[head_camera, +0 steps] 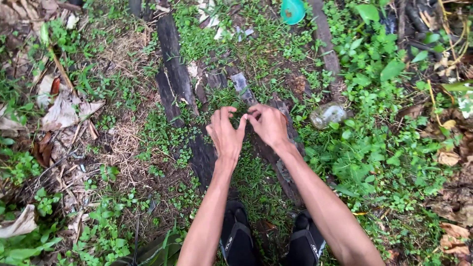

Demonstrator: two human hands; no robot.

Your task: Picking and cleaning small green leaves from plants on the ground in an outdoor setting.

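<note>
**A:** What are the hands doing?

**B:** The left hand [225, 134] and the right hand [268, 124] sit close together, backs up, fingers curled down into a tuft of small weeds [243, 109] growing between dark rotting planks [175, 69]. The fingertips of both press into the greenery. Whether each grip has actually closed on stems, the view does not show; the fingertips are hidden in the leaves.

**A:** And where is that tuft?

**B:** On the ground straight ahead of the person, just above the two black shoes [237, 234], between a long dark plank on the left and another plank [276, 162] running under the right wrist.

**A:** Any containers about?

**B:** Two. A clear, crushed plastic bottle [328, 114] lies on its side in the weeds just right of the right hand; what it holds cannot be told. Further off, at the top edge, a teal plastic cup [292, 10] lies tipped over, its mouth toward the camera, seemingly with nothing in it.

**A:** And round them?

**B:** Dry brown leaves [61, 111] and straw lie on the left, thick green ground plants [374, 148] on the right, and bits of pale litter [217, 27] near the top.
</note>
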